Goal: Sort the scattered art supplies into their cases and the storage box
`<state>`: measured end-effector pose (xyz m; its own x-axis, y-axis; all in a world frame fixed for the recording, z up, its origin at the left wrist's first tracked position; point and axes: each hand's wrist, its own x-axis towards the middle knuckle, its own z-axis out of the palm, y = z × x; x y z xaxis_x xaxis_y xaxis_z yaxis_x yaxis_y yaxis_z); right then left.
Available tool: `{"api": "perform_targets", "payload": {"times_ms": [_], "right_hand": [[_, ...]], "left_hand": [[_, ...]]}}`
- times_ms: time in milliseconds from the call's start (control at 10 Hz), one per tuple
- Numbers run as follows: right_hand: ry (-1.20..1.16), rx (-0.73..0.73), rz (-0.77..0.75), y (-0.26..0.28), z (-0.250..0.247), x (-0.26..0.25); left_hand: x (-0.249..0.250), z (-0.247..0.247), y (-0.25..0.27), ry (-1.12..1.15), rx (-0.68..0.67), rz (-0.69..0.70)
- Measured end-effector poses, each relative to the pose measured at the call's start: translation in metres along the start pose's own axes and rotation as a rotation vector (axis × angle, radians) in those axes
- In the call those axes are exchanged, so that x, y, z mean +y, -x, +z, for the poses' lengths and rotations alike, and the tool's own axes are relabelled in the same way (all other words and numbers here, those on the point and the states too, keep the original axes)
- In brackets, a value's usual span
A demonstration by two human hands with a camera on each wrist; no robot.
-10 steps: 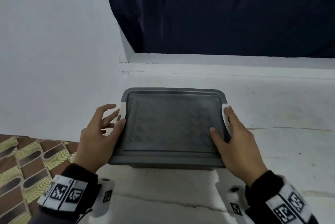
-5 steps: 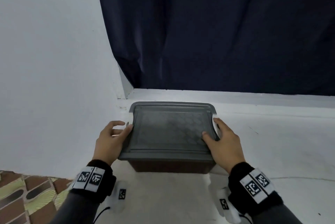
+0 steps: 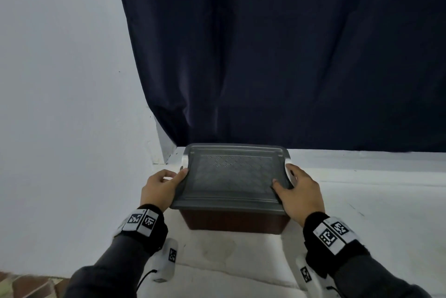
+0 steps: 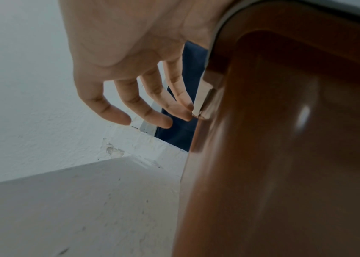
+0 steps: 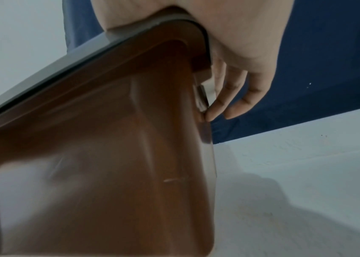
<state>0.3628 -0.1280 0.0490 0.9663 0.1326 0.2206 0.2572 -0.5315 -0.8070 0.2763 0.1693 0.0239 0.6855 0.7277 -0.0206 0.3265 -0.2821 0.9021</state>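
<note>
The storage box (image 3: 231, 177) has a grey textured lid, shut, and a brown body (image 3: 231, 221). It sits on or just above a white ledge, close to the corner by the curtain. My left hand (image 3: 169, 179) holds its left edge, thumb on the lid, and its fingertips (image 4: 188, 106) touch the white side latch (image 4: 203, 97). My right hand (image 3: 289, 182) holds the right edge the same way, thumb on the lid and fingers (image 5: 218, 107) curled down against the right latch. The brown body (image 5: 108, 139) fills the right wrist view. No loose art supplies are in view.
A dark blue curtain (image 3: 277, 56) hangs straight behind the box. A white wall (image 3: 60, 104) closes the left side. The white ledge (image 3: 374, 191) runs off to the right. A patterned floor (image 3: 21, 285) shows at the bottom left.
Both hands have carried the box forward, away from me and nearer the curtain. Their hold on the two sides is unchanged. My view has tilted upward.
</note>
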Motion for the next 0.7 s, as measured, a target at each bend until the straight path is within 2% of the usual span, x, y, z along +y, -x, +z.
{"api": "perform_targets", "payload": {"times_ms": [300, 400, 600, 700], "right_hand": [[-0.007, -0.028, -0.034, -0.023, 0.010, 0.008], [-0.002, -0.011, -0.043, -0.022, 0.009, 0.008], [0.175, -0.042, -0.012, -0.014, 0.005, 0.005], [0.146, 0.019, -0.033, -0.007, 0.000, 0.007]], "left_hand": [[-0.004, 0.008, -0.037, 0.046, -0.058, -0.005], [-0.001, 0.008, -0.034, 0.041, -0.061, 0.006], [0.014, -0.009, -0.001, -0.043, -0.013, 0.081], [0.014, -0.022, 0.021, -0.022, 0.015, 0.110]]}}
